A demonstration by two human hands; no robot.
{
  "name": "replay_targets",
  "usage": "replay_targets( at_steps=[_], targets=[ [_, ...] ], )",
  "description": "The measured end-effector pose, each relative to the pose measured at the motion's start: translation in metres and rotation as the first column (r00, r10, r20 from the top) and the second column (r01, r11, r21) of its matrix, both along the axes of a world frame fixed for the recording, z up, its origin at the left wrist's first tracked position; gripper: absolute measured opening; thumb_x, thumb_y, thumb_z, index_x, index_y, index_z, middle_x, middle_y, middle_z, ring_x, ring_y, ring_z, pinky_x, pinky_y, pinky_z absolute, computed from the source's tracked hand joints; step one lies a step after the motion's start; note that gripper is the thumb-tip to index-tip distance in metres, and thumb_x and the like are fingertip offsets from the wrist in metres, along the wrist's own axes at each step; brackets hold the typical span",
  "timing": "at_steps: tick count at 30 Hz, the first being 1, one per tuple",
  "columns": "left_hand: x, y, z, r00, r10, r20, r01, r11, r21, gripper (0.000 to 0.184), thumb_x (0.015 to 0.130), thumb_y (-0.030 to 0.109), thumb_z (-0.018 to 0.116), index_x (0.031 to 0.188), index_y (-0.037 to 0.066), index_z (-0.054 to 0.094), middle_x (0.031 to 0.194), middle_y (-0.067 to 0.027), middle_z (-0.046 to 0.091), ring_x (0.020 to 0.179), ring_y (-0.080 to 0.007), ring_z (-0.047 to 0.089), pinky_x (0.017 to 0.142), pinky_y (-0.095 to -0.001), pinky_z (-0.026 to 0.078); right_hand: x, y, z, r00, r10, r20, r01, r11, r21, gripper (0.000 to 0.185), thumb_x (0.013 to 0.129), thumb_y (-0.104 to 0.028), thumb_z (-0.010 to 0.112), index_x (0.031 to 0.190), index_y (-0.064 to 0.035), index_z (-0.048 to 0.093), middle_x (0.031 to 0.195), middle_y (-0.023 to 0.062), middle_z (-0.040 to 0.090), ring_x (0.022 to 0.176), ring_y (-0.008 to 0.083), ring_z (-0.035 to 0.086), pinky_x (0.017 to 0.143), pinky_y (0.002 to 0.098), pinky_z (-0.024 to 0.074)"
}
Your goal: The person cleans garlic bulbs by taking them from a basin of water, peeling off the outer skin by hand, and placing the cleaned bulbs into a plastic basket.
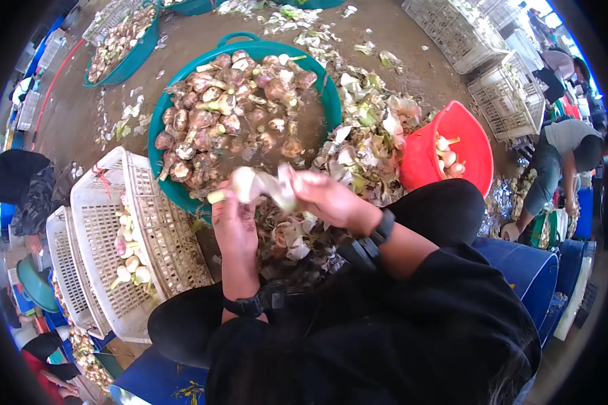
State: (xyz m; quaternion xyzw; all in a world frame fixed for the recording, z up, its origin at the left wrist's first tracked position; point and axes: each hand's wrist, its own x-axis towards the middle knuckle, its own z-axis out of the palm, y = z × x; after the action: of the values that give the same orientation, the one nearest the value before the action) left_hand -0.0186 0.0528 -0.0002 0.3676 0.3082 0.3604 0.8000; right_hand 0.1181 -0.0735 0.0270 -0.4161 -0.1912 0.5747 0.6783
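A pale garlic bulb with a short cut stem is held up in front of my body, somewhat blurred. My left hand has its fingers closed round the bulb's stem side. Loose whitish skin stretches from the bulb to my right hand, which pinches it between thumb and fingers. Just beyond both hands stands a green tub of muddy water, heaped with dirty, unpeeled garlic bulbs. A pile of stripped garlic skins lies to the tub's right and below my hands.
At my right knee a tilted red bucket holds a few peeled bulbs. White plastic crates stand on my left, one with cleaned garlic inside. More crates are at the far right. Other people, including a bent-over person, are at both sides.
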Motion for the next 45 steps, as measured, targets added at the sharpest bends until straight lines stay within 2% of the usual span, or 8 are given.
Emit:
replay_targets(
  at_steps=[5, 8, 14, 23, 29, 33, 39, 45],
  targets=[
    [-0.019, 0.023, 0.007, 0.981, 0.194, -0.001, -0.154, 0.776, -0.611, 0.049, 0.084, 0.043, 0.050, 0.113, 0.004, 0.049, 0.107, -0.0122, 0.057, 0.091, -0.0264, 0.059, 0.080, -0.0349, 0.052, 0.045, -0.049, 0.028, 0.930, 0.077, 0.361, -0.006, 0.981, -0.196, 0.029, 0.088, -0.026, 0.051, 0.102, -0.0018, 0.059, 0.097, 0.0081, 0.063, 0.091, 0.0198, 0.059, 0.081, 0.0317, 0.0435],
    [-0.017, 0.016, 0.012, 0.985, 0.092, 0.145, -0.021, 0.904, -0.428, 0.033, 0.088, 0.032, 0.047, 0.102, 0.002, 0.051, 0.113, -0.0142, 0.052, 0.102, -0.0283, 0.053, 0.086, -0.0384, 0.048, 0.046, -0.038, 0.039, -0.230, 0.686, 0.691, 0.157, 0.727, -0.669, 0.035, 0.081, -0.034, 0.057, 0.102, -0.0076, 0.061, 0.094, 0.0143, 0.062, 0.090, 0.0325, 0.058, 0.077, 0.0367, 0.0463],
    [-0.007, 0.008, 0.024, 0.960, -0.156, 0.233, 0.134, 0.985, 0.109, 0.013, 0.079, 0.018, 0.043, 0.079, 0.006, 0.048, 0.127, -0.0193, 0.042, 0.120, -0.0291, 0.038, 0.101, -0.0446, 0.028, 0.005, 0.035, 0.023, 0.683, 0.039, 0.729, -0.082, 0.996, 0.024, 0.032, 0.082, -0.018, 0.059, 0.110, -0.0020, 0.055, 0.101, 0.0170, 0.059, 0.092, 0.0252, 0.058, 0.080, 0.0329, 0.0451],
    [-0.024, 0.025, 0.018, 0.891, 0.253, 0.376, -0.011, 0.841, -0.541, 0.018, 0.077, 0.019, 0.040, 0.073, 0.005, 0.050, 0.119, -0.0194, 0.050, 0.116, -0.0330, 0.043, 0.098, -0.0497, 0.033, -0.021, -0.001, 0.010, 0.066, 0.577, 0.814, -0.438, 0.750, -0.496, 0.018, 0.077, -0.021, 0.059, 0.088, -0.0058, 0.059, 0.086, 0.0140, 0.058, 0.080, 0.0310, 0.058, 0.067, 0.0392, 0.0461],
    [-0.025, 0.019, 0.025, 0.968, 0.187, 0.170, -0.089, 0.881, -0.464, 0.031, 0.084, 0.021, 0.036, 0.101, -0.002, 0.050, 0.112, -0.0209, 0.051, 0.106, -0.0369, 0.048, 0.088, -0.0501, 0.042, -0.030, 0.050, 0.020, 0.529, 0.150, 0.835, -0.134, 0.987, -0.093, 0.044, 0.079, -0.020, 0.059, 0.119, -0.0067, 0.047, 0.107, 0.0172, 0.055, 0.094, 0.0308, 0.055, 0.082, 0.0379, 0.0440],
    [-0.084, 0.055, 0.064, 0.562, 0.788, 0.251, -0.589, 0.594, -0.548, 0.056, 0.088, 0.032, 0.035, 0.123, -0.012, 0.033, 0.124, -0.0306, 0.040, 0.114, -0.0379, 0.044, 0.086, -0.0443, 0.046, 0.018, 0.091, -0.038, -0.049, 0.374, 0.926, 0.273, 0.897, -0.348, 0.041, 0.075, -0.019, 0.057, 0.113, -0.0036, 0.050, 0.113, 0.0180, 0.050, 0.105, 0.0311, 0.049, 0.089, 0.0404, 0.0403],
    [-0.042, 0.040, 0.029, 0.904, 0.424, -0.057, -0.428, 0.896, -0.121, 0.023, 0.086, 0.017, 0.049, 0.099, -0.003, 0.050, 0.096, -0.0134, 0.056, 0.084, -0.0192, 0.057, 0.072, -0.0321, 0.050, 0.103, 0.124, -0.122, -0.775, 0.529, 0.346, 0.185, 0.714, -0.676, 0.029, 0.082, -0.028, 0.050, 0.102, -0.0097, 0.062, 0.104, 0.0072, 0.059, 0.102, 0.0238, 0.052, 0.085, 0.0391, 0.0399],
    [0.010, 0.012, 0.013, 0.846, 0.131, -0.516, -0.275, 0.938, -0.213, 0.044, 0.086, 0.038, 0.051, 0.115, 0.006, 0.045, 0.104, -0.0058, 0.051, 0.087, -0.0179, 0.053, 0.065, -0.0282, 0.046, 0.082, 0.103, -0.090, -0.086, 0.753, 0.653, -0.064, 0.649, -0.758, 0.034, 0.087, -0.031, 0.042, 0.098, -0.0043, 0.061, 0.093, 0.0173, 0.061, 0.086, 0.0346, 0.059, 0.076, 0.0462, 0.0442]
  ],
)
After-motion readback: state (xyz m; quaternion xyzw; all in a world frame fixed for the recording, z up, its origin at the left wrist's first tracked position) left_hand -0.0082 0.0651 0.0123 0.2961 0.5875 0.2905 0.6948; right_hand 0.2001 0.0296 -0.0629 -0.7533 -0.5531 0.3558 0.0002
